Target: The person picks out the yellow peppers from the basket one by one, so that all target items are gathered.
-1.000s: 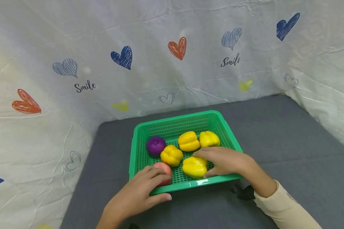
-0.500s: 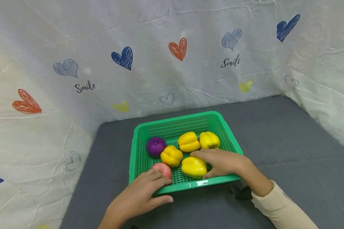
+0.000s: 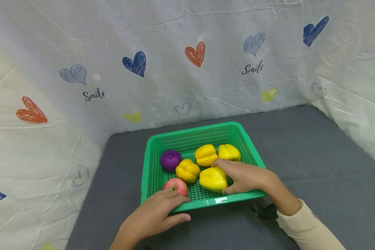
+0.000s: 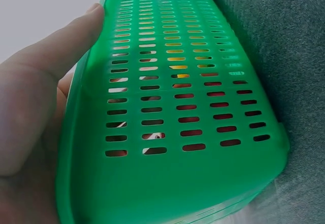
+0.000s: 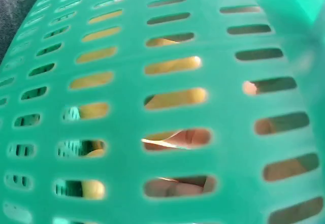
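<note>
In the head view my right hand (image 3: pixel 245 175) reaches into the green basket (image 3: pixel 187 131) from the right. Its fingers and thumb span the near yellow bell pepper (image 3: pixel 213 179) and hold it from its right side. My left hand (image 3: pixel 154 215) straddles the near-left rim, its fingers over the inside and its thumb outside. The red apple (image 3: pixel 176 187) lies just beyond those fingers, its top showing. In the left wrist view the thumb (image 4: pixel 66 43) lies along the rim. The basket wall (image 5: pixel 127 82) fills the right wrist view, with yellow and fingers showing through its slots.
Farther inside the basket lie more yellow bell peppers (image 3: pixel 187 171) and a purple round fruit or vegetable (image 3: pixel 171 160). The basket stands on a dark grey cloth-covered table (image 3: pixel 300 146). A white curtain (image 3: pixel 162 21) printed with hearts hangs behind and at the sides.
My left hand has drawn back from the apple toward the near rim, uncovering the apple's top. The near bell pepper has shifted slightly away from the near rim with my right hand.
</note>
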The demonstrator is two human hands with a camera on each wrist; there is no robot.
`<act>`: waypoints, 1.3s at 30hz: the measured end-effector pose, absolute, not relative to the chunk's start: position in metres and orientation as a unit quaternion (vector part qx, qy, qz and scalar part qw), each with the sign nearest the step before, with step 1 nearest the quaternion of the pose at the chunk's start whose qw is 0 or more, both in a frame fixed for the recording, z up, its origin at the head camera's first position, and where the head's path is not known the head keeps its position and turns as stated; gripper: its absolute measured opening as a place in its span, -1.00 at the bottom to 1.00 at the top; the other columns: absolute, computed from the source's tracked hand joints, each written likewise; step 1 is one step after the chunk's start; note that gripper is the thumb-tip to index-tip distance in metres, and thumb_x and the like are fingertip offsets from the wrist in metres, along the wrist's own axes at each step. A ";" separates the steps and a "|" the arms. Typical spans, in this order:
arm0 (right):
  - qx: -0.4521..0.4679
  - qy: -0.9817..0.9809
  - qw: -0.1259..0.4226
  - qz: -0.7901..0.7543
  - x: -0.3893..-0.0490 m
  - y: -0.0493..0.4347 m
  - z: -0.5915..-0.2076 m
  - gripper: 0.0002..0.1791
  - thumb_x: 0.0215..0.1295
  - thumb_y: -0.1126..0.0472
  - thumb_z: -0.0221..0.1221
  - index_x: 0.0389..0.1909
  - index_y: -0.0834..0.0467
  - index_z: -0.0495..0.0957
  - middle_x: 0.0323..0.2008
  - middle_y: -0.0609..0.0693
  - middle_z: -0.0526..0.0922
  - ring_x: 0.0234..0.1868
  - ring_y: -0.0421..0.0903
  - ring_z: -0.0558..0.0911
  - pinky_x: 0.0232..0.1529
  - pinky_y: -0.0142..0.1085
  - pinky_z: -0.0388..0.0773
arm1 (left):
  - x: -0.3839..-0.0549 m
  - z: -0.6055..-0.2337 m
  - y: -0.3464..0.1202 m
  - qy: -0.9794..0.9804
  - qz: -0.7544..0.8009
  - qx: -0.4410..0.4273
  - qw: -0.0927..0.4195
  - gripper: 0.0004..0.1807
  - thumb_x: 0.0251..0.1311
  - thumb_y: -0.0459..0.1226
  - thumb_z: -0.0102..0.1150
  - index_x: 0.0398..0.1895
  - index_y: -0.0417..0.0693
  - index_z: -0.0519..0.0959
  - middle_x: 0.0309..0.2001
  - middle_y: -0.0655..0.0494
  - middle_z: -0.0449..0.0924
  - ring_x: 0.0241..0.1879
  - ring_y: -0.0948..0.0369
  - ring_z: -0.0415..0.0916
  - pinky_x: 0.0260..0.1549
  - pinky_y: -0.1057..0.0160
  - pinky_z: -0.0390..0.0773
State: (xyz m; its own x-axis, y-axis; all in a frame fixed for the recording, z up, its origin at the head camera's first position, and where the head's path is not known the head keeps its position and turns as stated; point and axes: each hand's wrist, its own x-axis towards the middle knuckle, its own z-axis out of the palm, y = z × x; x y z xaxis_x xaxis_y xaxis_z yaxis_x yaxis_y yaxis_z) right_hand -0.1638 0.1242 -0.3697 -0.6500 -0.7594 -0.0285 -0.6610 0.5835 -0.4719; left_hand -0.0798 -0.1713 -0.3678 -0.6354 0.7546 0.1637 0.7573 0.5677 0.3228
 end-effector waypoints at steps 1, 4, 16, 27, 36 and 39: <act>-0.405 0.881 0.112 -0.218 -0.164 0.125 -0.369 -0.21 -0.03 -0.02 0.31 0.21 0.06 0.16 0.08 -0.17 0.34 -0.04 -0.29 0.37 -0.01 -0.31 0.36 | -0.080 -0.368 -0.171 -0.885 -0.183 -0.427 0.005 -0.72 0.18 0.09 -0.01 -0.12 0.25 0.45 -0.29 0.50 0.37 -0.31 0.43 0.26 -0.29 0.44 0.36; -0.410 0.878 0.109 -0.221 -0.165 0.126 -0.368 -0.23 -0.02 0.00 0.30 0.21 0.04 0.17 0.08 -0.20 0.32 0.00 -0.31 0.34 0.02 -0.32 0.34 | -0.080 -0.369 -0.171 -0.886 -0.183 -0.426 0.006 -0.72 0.19 0.09 -0.01 -0.13 0.25 0.46 -0.30 0.50 0.36 -0.32 0.44 0.26 -0.31 0.45 0.36; -0.418 0.869 0.089 -0.249 -0.168 0.136 -0.362 -0.27 -0.02 0.07 0.25 0.23 -0.07 0.21 0.03 -0.31 0.32 -0.10 -0.34 0.33 -0.06 -0.35 0.35 | -0.081 -0.370 -0.171 -0.886 -0.180 -0.428 0.022 -0.73 0.18 0.08 0.00 -0.15 0.24 0.47 -0.30 0.49 0.38 -0.33 0.43 0.27 -0.30 0.44 0.35; -0.426 0.858 0.063 -0.281 -0.171 0.146 -0.357 -0.30 0.00 0.09 0.24 0.22 -0.04 0.24 0.02 -0.32 0.32 -0.06 -0.29 0.30 -0.07 -0.30 0.36 | -0.082 -0.372 -0.171 -0.887 -0.174 -0.427 0.023 -0.72 0.18 0.08 0.00 -0.13 0.23 0.48 -0.28 0.50 0.39 -0.32 0.42 0.27 -0.29 0.42 0.36; -0.373 0.875 0.041 -0.304 -0.171 0.155 -0.350 -0.21 0.00 -0.13 0.25 0.27 -0.05 0.18 0.13 -0.31 0.27 -0.01 -0.29 0.30 -0.07 -0.28 0.40 | -0.083 -0.373 -0.171 -0.888 -0.175 -0.426 0.020 -0.72 0.19 0.08 0.00 -0.13 0.24 0.48 -0.27 0.50 0.40 -0.32 0.43 0.28 -0.27 0.41 0.37; -0.367 0.875 0.027 -0.313 -0.173 0.158 -0.349 -0.21 -0.01 -0.19 0.25 0.25 -0.06 0.20 0.05 -0.34 0.31 -0.10 -0.28 0.33 -0.16 -0.29 0.43 | -0.083 -0.374 -0.171 -0.887 -0.174 -0.426 0.024 -0.72 0.19 0.08 -0.01 -0.13 0.24 0.48 -0.27 0.50 0.40 -0.32 0.43 0.28 -0.27 0.41 0.37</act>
State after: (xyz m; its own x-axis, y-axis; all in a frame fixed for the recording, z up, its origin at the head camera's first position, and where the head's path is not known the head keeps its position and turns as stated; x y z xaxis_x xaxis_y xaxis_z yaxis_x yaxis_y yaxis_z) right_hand -0.1730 0.1583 -0.3493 -0.7293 -0.6594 0.1827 -0.6255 0.5342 -0.5687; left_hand -0.0828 -0.1715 -0.3744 -0.6352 0.7486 0.1899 0.7650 0.5761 0.2880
